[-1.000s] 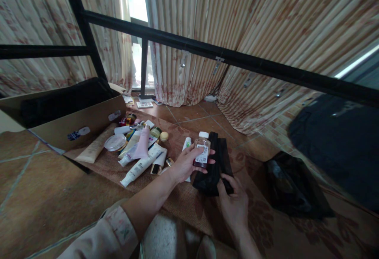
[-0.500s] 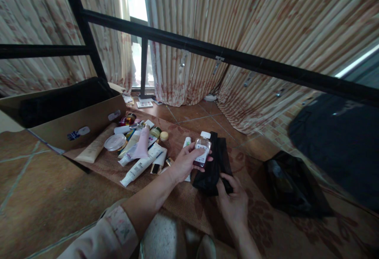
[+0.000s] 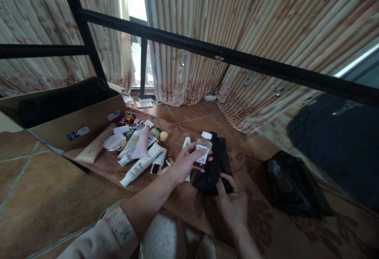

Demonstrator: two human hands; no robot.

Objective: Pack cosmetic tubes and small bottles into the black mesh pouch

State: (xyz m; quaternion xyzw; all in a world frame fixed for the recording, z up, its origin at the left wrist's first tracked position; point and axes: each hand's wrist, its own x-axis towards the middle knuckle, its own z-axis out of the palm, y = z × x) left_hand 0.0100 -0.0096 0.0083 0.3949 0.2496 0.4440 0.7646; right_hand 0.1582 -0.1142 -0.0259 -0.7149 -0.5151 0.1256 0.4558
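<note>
My left hand (image 3: pixel 185 163) is closed round a small clear bottle (image 3: pixel 203 152) with a white cap, a white label and dark reddish liquid low inside. The bottle stands nearly upright over the left side of a black mesh pouch (image 3: pixel 217 160). With thumb and fingers my right hand (image 3: pixel 233 198) grips the near edge of that pouch. Partly behind my left hand lies a white tube (image 3: pixel 187 142) with a green mark. To the left is a pile of cosmetics, among them a pink tube (image 3: pixel 141 142), a white tube (image 3: pixel 142 166) and a round clear-lidded jar (image 3: pixel 115 142).
A cardboard box (image 3: pixel 79 126) holding something black stands at the left. Another black bag (image 3: pixel 296 184) lies to the right on the brown patterned cloth (image 3: pixel 177 207). A dark metal rail (image 3: pixel 189 40) crosses before the curtains (image 3: pixel 201 10).
Almost nothing differs. The bottle in my left hand has shifted very slightly to the right; my right hand keeps its grip on the black pouch.
</note>
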